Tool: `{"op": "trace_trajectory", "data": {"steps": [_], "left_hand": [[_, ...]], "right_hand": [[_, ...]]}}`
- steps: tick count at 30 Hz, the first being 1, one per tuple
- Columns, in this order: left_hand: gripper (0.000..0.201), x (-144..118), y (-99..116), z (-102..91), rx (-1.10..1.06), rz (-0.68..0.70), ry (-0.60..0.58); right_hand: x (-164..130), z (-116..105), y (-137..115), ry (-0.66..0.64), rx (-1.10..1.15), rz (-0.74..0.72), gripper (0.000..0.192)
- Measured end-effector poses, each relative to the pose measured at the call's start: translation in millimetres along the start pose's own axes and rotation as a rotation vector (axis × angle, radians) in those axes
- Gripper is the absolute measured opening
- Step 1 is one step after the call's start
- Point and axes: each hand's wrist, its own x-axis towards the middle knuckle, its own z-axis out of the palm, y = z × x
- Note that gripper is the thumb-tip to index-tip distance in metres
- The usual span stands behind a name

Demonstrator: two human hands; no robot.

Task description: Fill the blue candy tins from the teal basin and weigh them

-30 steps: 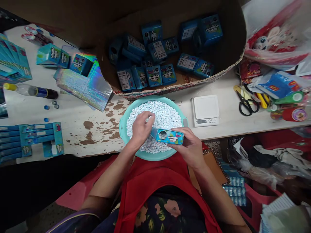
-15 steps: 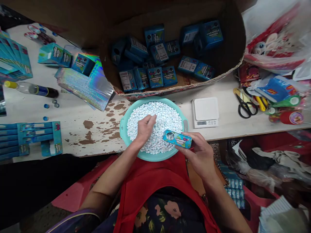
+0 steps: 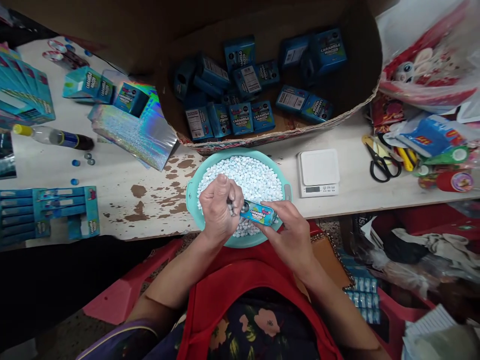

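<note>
Over the bowl (image 3: 192, 192), center frame: left hand (image 3: 216, 210) cupped around candies, right hand (image 3: 290, 235) pinching box (image 3: 258, 214); misaligned pour risks spilling.

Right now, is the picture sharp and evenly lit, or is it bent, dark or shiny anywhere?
Head view: the middle is sharp; the label on the blue box held by the right hand reads clearly. The table edge bows, so the lens bends the picture. The big cardboard carton is shadowed inside. The holographic sheet throws rainbow glare. The left hand looks slightly soft.
</note>
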Motion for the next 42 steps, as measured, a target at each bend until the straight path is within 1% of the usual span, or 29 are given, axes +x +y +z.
{"op": "trace_trajectory", "data": {"steps": [2,4,5,6,7,9,11,12,13,15,16,19,21,23,26,27,30,32,34,37,42], "left_hand": [[0.054,4,5,0.7,0.000,-0.057,-0.004],[0.055,10,8,-3.2,0.034,-0.082,0.001],[0.056,14,7,-7.6,0.089,-0.069,0.011],[0.055,18,5,-13.6,0.195,-0.043,0.008],[0.053,23,0,-20.9,0.358,-0.007,-0.021],[0.045,31,-14,-37.2,0.804,0.089,-0.150],[0.031,37,-30,-51.4,1.217,0.189,-0.304],[0.030,39,-37,-56.4,1.345,0.226,-0.352],[0.031,39,-43,-59.6,1.413,0.255,-0.365],[0.032,40,-50,-60.8,1.439,0.276,-0.348],[0.031,40,-51,-59.5,1.429,0.281,-0.338],[0.030,41,-51,-53.6,1.409,0.315,-0.349],[0.028,42,-51,-52.5,1.406,0.339,-0.358],[0.026,43,-52,-55.0,1.401,0.355,-0.344],[0.024,42,-55,-61.2,1.377,0.359,-0.313],[0.024,42,-56,-62.7,1.367,0.357,-0.303],[0.022,43,-59,-63.1,1.345,0.357,-0.275],[0.022,44,-59,-60.9,1.332,0.365,-0.257],[0.022,45,-59,-58.4,1.318,0.373,-0.245],[0.023,46,-58,-56.4,1.296,0.389,-0.251],[0.023,47,-57,-54.6,1.298,0.377,-0.273]], "right_hand": [[-1,-2,1,0.006,0.030,0.025,0.035],[-3,-9,3,0.001,0.095,0.051,0.035],[-5,-13,5,-0.002,0.140,0.065,0.035],[-7,-20,9,-0.002,0.190,0.078,0.035],[-10,-27,13,0.013,0.242,0.095,0.035],[-15,-44,29,0.092,0.322,0.158,0.036],[-15,-62,52,0.248,0.331,0.237,0.036],[-12,-70,67,0.345,0.307,0.273,0.037],[-7,-76,84,0.448,0.272,0.295,0.040],[11,-85,120,0.605,0.233,0.309,0.045],[22,-87,137,0.640,0.245,0.304,0.047],[53,-82,179,0.679,0.272,0.281,0.050],[64,-77,193,0.675,0.296,0.288,0.051],[63,-75,197,0.681,0.318,0.284,0.055],[43,-82,192,0.717,0.275,0.281,0.063],[33,-86,191,0.741,0.247,0.307,0.061],[5,-95,195,0.829,0.171,0.446,0.046],[-10,-96,203,0.869,0.138,0.508,0.044],[-21,-94,210,0.882,0.132,0.531,0.045],[-31,-88,216,0.881,0.139,0.555,0.047],[-34,-79,212,0.855,0.156,0.578,0.048]]}}
